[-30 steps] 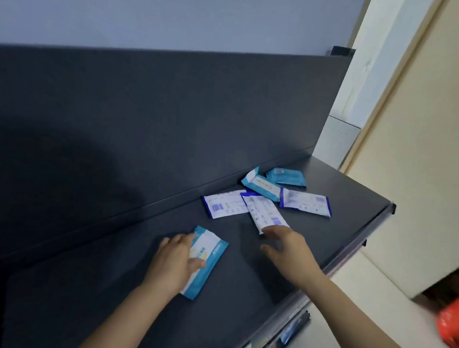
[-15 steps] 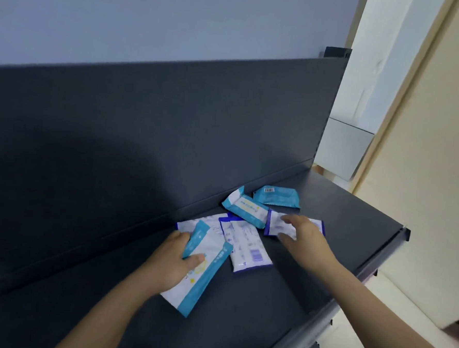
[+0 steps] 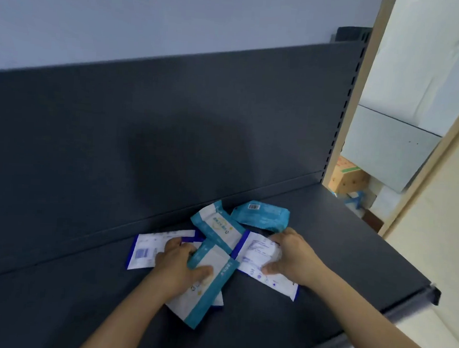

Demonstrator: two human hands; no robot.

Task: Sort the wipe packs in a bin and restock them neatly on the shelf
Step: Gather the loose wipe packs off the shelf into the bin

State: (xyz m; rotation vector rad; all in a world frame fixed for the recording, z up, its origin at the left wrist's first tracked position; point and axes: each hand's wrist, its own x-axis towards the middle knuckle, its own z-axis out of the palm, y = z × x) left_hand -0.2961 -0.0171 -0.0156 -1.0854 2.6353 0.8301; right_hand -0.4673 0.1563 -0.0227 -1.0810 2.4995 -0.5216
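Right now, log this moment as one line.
stage: sorting on shelf | left grip: holds teal-edged pack | right grip: holds white blue-edged pack | at back: teal barcode pack | bin: not in view

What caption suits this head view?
Left hand grips a teal-edged white wipe pack while right hand grips a blue-edged white wipe pack on the dark grey shelf.

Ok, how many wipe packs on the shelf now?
6: teal pack at back; middle pack, teal-white, beside it; left pack, white; right pack, white, in right hand; held pack, teal-white, in left hand; white sliver beneath that. More may be hidden.
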